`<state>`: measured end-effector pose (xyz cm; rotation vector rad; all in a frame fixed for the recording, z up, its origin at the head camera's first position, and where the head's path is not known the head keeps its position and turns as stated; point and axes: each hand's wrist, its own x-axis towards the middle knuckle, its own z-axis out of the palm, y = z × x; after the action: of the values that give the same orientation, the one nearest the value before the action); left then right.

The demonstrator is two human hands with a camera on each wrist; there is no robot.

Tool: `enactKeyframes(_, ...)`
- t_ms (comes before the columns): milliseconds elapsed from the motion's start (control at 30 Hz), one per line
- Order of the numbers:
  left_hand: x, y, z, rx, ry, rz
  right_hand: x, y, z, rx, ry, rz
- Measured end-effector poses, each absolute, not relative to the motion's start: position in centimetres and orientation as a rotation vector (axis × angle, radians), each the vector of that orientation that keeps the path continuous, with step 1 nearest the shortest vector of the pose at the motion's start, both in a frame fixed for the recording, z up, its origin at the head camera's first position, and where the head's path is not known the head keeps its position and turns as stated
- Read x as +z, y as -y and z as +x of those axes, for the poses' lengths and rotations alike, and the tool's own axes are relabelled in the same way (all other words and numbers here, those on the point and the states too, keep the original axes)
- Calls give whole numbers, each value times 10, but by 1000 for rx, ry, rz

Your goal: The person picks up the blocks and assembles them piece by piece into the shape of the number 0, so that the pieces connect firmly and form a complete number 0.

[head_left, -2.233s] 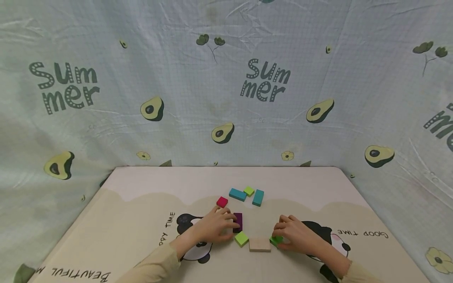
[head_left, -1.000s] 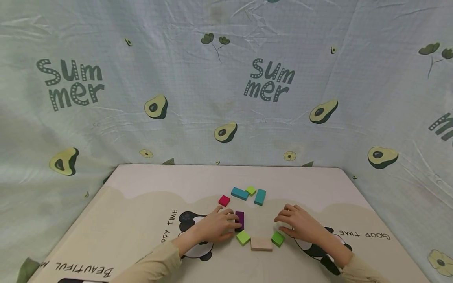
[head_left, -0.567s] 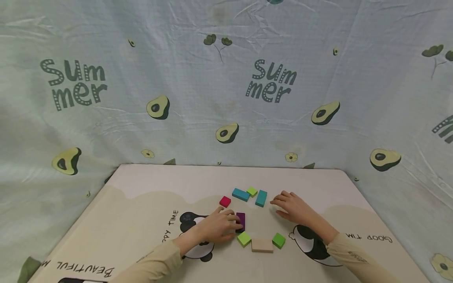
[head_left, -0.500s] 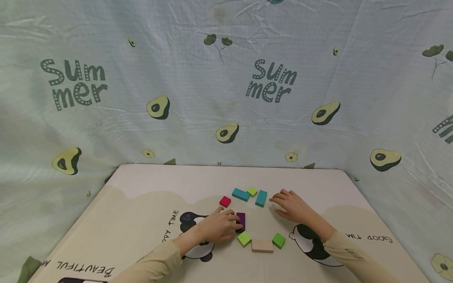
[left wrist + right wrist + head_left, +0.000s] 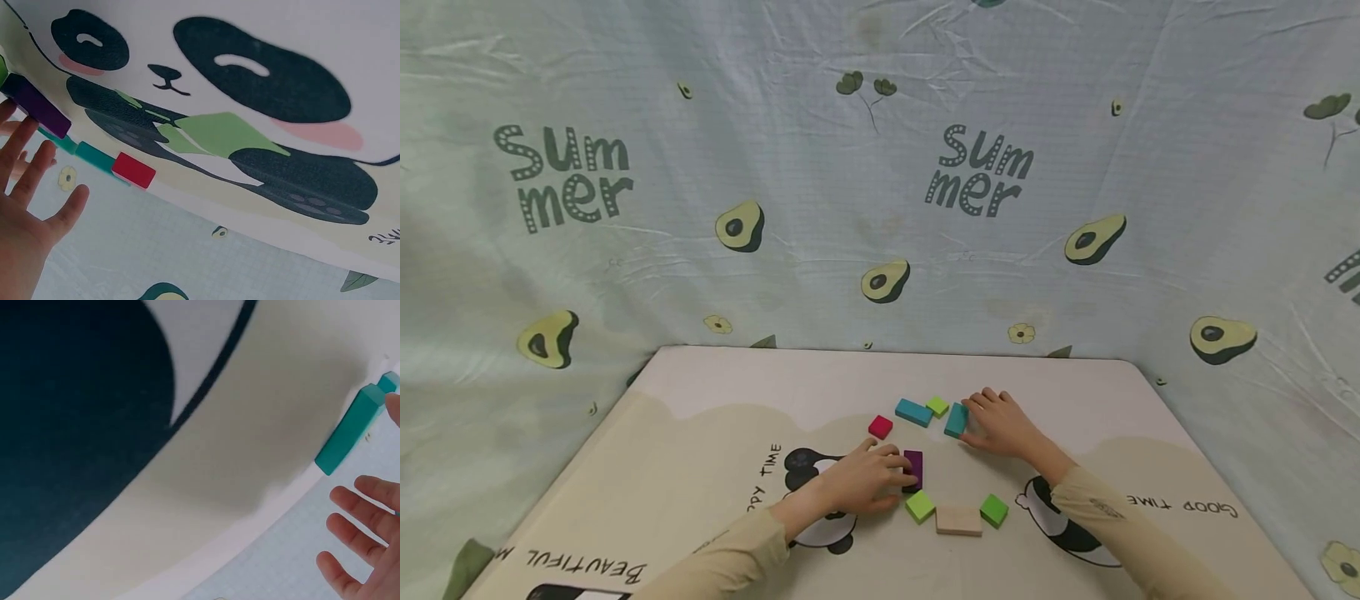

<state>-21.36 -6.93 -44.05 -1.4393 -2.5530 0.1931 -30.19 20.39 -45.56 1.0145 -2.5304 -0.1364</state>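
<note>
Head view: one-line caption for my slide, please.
Left hand at the purple block, right hand at a teal block, on a panda-print table.

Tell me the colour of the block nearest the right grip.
Teal; the block shows best in the right wrist view.

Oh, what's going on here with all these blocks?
Someone is handling small blocks on a table. Fingers of the left hand rest on the purple block. The right hand is spread close to the nearest blue block, though whether it touches is hard to tell. Together the blocks form a loose, gappy ring.
</note>
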Motion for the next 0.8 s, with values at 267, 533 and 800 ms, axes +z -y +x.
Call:
enactKeyframes(267,-440,69,-213,189,2556,-1440,-458,-195,-310,-185,2630,994)
enactKeyframes(533,-441,69,-215,203,2555,-1438,-461,-189,-316,-178,2690,1003)
enactKeyframes(800,-440,70,-214,212,2552,-1438,-458,-186,-315,-178,2714,1010)
